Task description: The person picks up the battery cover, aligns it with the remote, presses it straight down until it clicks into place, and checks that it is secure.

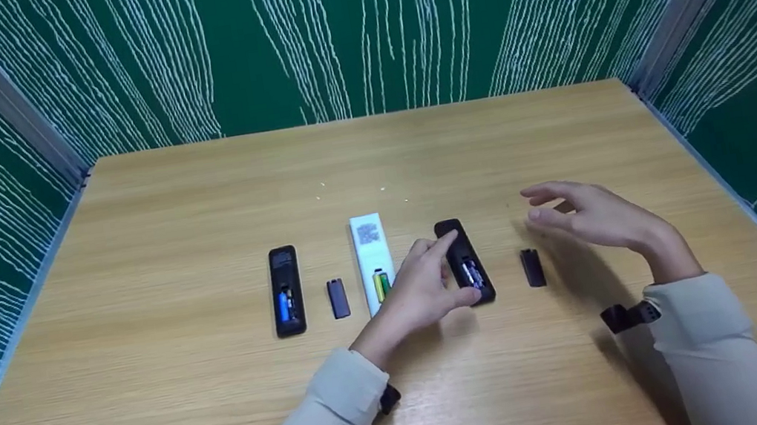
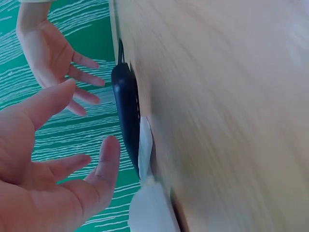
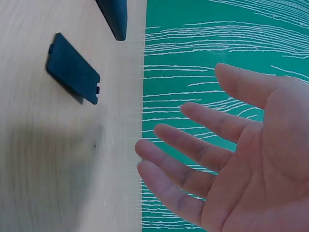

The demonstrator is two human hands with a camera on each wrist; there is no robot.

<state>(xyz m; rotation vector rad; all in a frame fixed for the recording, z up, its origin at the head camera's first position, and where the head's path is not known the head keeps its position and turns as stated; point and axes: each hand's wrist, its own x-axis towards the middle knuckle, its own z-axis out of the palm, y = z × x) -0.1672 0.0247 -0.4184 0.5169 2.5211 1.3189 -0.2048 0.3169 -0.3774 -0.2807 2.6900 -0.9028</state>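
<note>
My left hand (image 1: 416,289) reaches over the right-hand black remote control (image 1: 457,249), index finger near its upper left edge and thumb near its lower end. Batteries (image 1: 472,275) show in that remote's uncovered compartment. In the left wrist view the fingers and thumb are spread apart, with nothing gripped between them. My right hand (image 1: 593,214) hovers at the right with loosely bent fingers, holding nothing. Nearest to it lies a dark battery cover (image 1: 533,268), also seen as a flat clipped plate (image 3: 72,67) in the right wrist view.
Partly hidden by my left hand, a white remote control (image 1: 371,251) has its battery compartment uncovered, with yellow and green batteries (image 1: 381,283). Farther left are another battery cover (image 1: 338,299) and a black remote (image 1: 284,271) holding a blue battery (image 1: 284,306). Green patterned walls (image 1: 352,36) enclose the wooden table (image 1: 177,422).
</note>
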